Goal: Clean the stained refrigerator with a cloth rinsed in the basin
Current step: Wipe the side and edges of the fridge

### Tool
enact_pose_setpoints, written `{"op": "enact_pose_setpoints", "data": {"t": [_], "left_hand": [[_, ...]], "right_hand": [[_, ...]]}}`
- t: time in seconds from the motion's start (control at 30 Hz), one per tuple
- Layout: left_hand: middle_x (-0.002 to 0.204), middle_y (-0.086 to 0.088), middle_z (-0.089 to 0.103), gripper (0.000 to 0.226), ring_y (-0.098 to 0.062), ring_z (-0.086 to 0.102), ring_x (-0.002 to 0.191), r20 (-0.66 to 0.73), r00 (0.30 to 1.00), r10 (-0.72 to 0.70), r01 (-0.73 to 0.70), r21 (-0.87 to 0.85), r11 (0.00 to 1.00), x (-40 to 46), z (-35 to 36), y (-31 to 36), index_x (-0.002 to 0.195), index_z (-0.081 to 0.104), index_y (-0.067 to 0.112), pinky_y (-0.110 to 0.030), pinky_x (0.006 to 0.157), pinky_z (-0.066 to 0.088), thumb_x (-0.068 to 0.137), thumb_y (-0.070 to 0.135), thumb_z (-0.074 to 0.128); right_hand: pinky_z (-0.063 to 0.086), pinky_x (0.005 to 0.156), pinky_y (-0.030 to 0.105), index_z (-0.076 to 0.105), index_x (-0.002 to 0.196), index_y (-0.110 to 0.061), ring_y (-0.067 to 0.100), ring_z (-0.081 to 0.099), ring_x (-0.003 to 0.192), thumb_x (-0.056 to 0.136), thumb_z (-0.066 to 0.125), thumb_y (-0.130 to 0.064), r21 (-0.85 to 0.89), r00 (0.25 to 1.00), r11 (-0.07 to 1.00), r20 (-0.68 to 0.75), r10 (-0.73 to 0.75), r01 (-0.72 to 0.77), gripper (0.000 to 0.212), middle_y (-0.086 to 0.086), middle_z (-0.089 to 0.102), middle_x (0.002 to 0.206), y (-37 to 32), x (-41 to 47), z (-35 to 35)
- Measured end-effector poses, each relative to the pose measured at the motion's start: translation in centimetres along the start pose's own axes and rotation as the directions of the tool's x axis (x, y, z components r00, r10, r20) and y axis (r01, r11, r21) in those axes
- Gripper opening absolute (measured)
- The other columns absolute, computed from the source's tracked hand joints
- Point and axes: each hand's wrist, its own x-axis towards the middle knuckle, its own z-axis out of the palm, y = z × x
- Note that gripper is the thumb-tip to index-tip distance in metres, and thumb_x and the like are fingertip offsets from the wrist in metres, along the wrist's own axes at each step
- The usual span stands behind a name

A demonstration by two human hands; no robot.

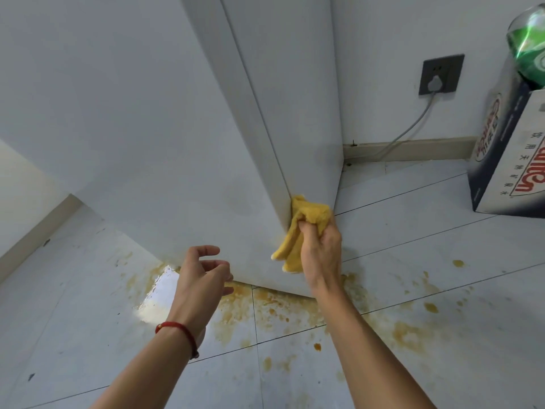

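One white fridge (165,137) fills the upper left, its top cut off by the frame edge; only its front, a door edge and a narrow side panel show. Under it lies one tiled floor (427,231), splashed with many orange-brown stains (283,302) along the fridge's base and scattered out to the right (too many to count, some only faint smears). A glare patch on the wet tile near the left hand hides what lies there. At the far right stands one printed box (513,149), cut off by the frame, with one green bottle (528,45) on top, blurred and only partly in view. One dark socket (441,74) sits on the wall, with one plug and a grey cord that runs down behind the fridge and is lost there.

One yellow cloth (300,231) is bunched against the fridge's lower right corner, its loose end hanging down. The right hand (321,249) grips it, fingers curled round the bunch, arm stretched forward. The left hand (203,276) holds nothing, fingers loosely curled and apart, just in front of the fridge's bottom edge; whether it touches is unclear. One red cord (180,332) circles the left wrist.
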Motion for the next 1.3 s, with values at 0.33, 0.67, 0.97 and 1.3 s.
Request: {"op": "enact_pose_setpoints", "data": {"t": [0.33,0.67,0.97,1.3], "left_hand": [[0.107,-0.015,0.065,0.029,-0.030,0.067,0.098,0.023,0.999,0.026,-0.027,0.033,0.999,-1.1,0.4,0.3,0.119,0.055,0.018,-0.043,0.082,0.061,0.096,0.000,0.055],[0.110,-0.015,0.065,0.027,-0.030,0.069,0.098,0.011,1.000,-0.017,0.017,0.017,1.000,-1.9,-1.3,-0.6,0.117,0.056,0.019,-0.043,0.080,0.061,0.097,0.002,0.058],[0.110,-0.014,0.067,0.028,-0.029,0.069,0.100,-0.005,1.000,-0.029,0.029,0.002,1.000,-2.9,-4.2,-0.3,0.120,0.057,0.019,-0.044,0.082,0.061,0.096,0.005,0.060],[0.105,-0.008,0.066,0.028,-0.026,0.068,0.093,-0.036,0.999,0.028,-0.026,0.055,0.998,-2.7,-4.8,0.1,0.117,0.058,0.023,-0.047,0.088,0.059,0.095,0.005,0.058]], "right_hand": [[0.041,0.060,0.009,0.060,0.097,-0.007,-0.003,0.054,0.066,0.100,0.059,-0.011,0.069,0.996,0.995,0.044,-0.077,0.074,0.005,-0.005,0.056,0.079,-4.3,1.1,0.8],[0.031,0.123,0.056,-0.005,0.164,-0.042,0.018,0.014,0.160,0.103,0.055,-0.028,-0.314,0.979,0.939,0.189,-0.079,0.137,0.087,-0.014,0.001,0.173,12.9,-4.3,0.4],[0.036,0.115,0.035,-0.002,0.166,-0.032,0.014,0.036,0.144,0.096,0.071,-0.030,-0.331,0.895,0.903,0.258,0.365,-0.273,0.101,-0.006,0.029,0.162,18.7,-3.1,-2.5],[0.054,0.077,0.031,0.066,0.105,-0.002,0.029,0.070,0.091,0.094,0.069,-0.005,-0.225,0.831,0.826,-0.367,0.419,-0.516,0.012,0.014,0.072,0.099,13.0,-7.0,1.4]]}}
